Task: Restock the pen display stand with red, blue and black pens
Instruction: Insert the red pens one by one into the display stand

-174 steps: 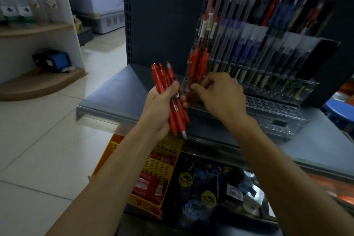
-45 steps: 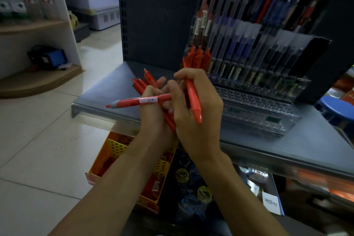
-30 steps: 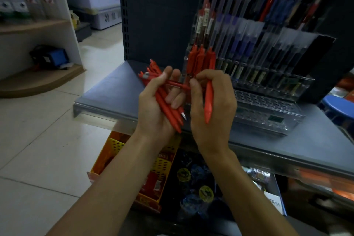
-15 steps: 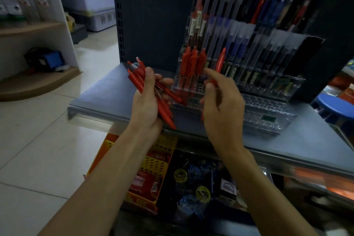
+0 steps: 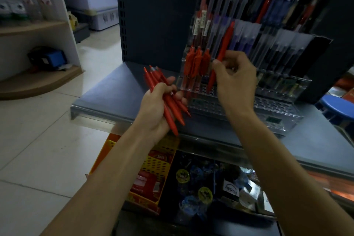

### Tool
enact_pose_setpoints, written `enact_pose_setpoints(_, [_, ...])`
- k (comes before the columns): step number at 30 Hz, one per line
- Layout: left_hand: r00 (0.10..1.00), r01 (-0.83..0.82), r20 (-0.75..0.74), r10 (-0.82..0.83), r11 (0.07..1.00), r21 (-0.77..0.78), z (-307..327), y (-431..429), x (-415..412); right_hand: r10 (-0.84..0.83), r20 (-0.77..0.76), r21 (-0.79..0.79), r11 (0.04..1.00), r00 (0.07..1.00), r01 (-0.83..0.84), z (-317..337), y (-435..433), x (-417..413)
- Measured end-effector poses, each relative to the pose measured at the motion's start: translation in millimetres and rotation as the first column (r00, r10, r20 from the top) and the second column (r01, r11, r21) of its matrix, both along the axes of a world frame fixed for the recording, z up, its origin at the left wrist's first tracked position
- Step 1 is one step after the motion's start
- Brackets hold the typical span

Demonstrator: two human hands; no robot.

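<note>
A clear tiered pen display stand (image 5: 274, 120) stands on the grey shelf (image 5: 115, 92), its upper rows packed with red, blue and black pens. Three red pens (image 5: 197, 61) stand in the left end of its lower row. My right hand (image 5: 235, 78) pinches a single red pen (image 5: 223, 50), held steeply with its tip down at the holes just right of those three. My left hand (image 5: 159, 109) grips a bunch of several red pens (image 5: 168, 101) in front of the stand's left end, tips pointing down and right.
Below the shelf edge sit an orange perforated basket (image 5: 153, 161) and a dark bin of packaged goods (image 5: 206, 188). A white shelf unit (image 5: 38, 30) with bottles stands at left over pale floor tiles. A blue stool (image 5: 339, 105) is at the right.
My right hand took one red pen from the left hand's bunch, turned it upright and carried it to the stand's lower row. The left hand lowered its bunch slightly.
</note>
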State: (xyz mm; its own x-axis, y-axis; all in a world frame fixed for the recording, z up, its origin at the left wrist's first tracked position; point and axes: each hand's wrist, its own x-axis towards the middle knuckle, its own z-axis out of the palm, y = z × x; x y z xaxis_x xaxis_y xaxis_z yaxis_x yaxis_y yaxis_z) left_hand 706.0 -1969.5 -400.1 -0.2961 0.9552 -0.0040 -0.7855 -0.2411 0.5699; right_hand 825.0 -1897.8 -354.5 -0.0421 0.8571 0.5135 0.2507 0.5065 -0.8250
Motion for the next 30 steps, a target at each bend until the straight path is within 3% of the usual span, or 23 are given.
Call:
enact_pose_setpoints(6, [0.996,0.034,-0.081,-0.035,0.999,-0.013,-3,-1,0,-0.068,0.056,0.015,0.998,0.996,0.067,-2,8,-7])
enact_pose_setpoints(14, [0.995,-0.051,-0.09,0.046,0.997,-0.051,-5,4,-3,-0.108,0.275,0.058,0.994,0.956,0.095,17,11,-1])
enact_pose_setpoints(19, [0.99,-0.067,-0.126,0.058,0.996,-0.065,-6,4,-3,-0.087,0.458,0.009,0.996,0.885,0.093,-7,8,0])
enact_pose_setpoints(30, [0.986,-0.069,-0.157,0.056,0.995,-0.077,-6,1,-1,-0.197,0.528,0.205,0.974,0.826,0.101,-21,2,-7])
